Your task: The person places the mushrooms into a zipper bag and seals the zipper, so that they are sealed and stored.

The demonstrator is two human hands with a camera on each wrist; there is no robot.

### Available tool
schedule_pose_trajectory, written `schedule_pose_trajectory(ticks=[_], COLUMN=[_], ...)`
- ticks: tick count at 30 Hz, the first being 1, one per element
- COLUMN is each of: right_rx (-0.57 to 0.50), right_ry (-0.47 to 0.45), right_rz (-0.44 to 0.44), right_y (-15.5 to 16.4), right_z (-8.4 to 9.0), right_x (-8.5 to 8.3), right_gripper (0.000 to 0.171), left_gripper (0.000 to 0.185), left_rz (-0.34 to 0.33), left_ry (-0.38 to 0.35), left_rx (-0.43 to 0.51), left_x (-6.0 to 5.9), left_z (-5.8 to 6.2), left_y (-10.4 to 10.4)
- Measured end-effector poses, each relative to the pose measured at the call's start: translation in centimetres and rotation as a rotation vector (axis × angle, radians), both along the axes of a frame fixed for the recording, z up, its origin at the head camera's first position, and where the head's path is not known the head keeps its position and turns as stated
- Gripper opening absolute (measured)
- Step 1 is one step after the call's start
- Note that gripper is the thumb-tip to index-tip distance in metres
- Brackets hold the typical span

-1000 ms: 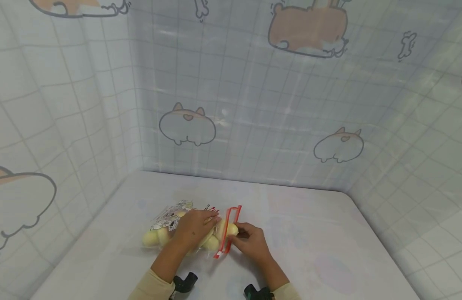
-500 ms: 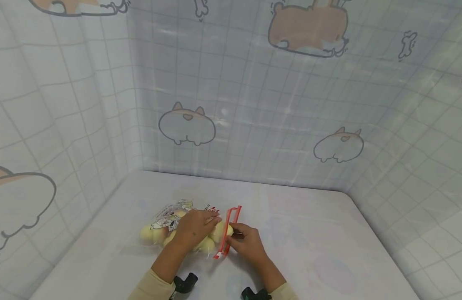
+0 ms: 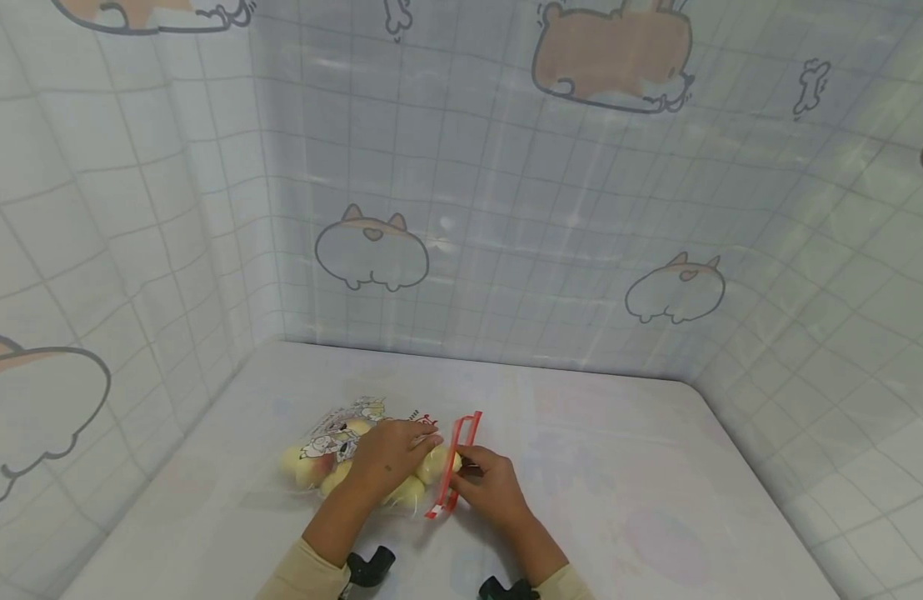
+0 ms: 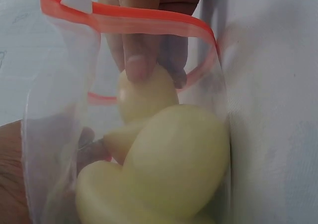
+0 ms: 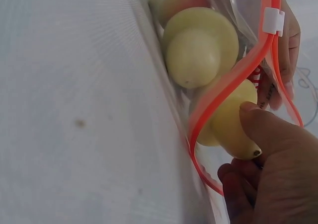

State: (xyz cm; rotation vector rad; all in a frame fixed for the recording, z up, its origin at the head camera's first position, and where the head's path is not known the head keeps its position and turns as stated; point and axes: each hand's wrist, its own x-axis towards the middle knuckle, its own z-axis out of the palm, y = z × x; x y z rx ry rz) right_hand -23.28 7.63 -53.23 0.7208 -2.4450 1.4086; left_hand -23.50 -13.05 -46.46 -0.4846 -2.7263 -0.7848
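Note:
A clear zip bag (image 3: 332,443) with a red zip edge (image 3: 452,467) and a white slider (image 5: 273,22) lies on the table, its mouth open to the right. Several pale yellow fruits, pear-like in shape, fill it; one (image 5: 184,0) has a reddish patch. My left hand (image 3: 390,457) lies over the bag and holds its upper side near the mouth. At the opening, my right hand (image 3: 497,492) pinches a yellow pear (image 5: 237,127) between thumb and fingers. That pear is inside the red rim, against the other fruits. The left fingertips are partly hidden by plastic.
The white table (image 3: 619,475) extends to the right of the bag. Grid-patterned curtains (image 3: 491,250) with cartoon dogs enclose its back and sides. Black wrist straps' ends (image 3: 371,567) show below the hands.
My right hand has shifted slightly left, bringing the pear through the bag's mouth. Fruits inside have shifted a little left. My left hand has stayed in place.

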Motion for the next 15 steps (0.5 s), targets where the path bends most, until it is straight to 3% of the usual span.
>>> schedule_pose_trajectory(ticks=[8, 15], right_rx=[-0.045, -0.073], right_ry=[0.035, 0.049], right_rz=[0.017, -0.017], right_y=[0.47, 0.65], right_z=[0.05, 0.12], right_x=[-0.23, 0.31], right_gripper=[0.036, 0.028], left_gripper=[0.033, 0.036], left_rz=[-0.023, -0.037], left_ry=[0.024, -0.016], left_rx=[-0.005, -0.035], left_x=[-0.21, 0.19], left_z=[0.1, -0.17], left_y=[-0.01, 0.1])
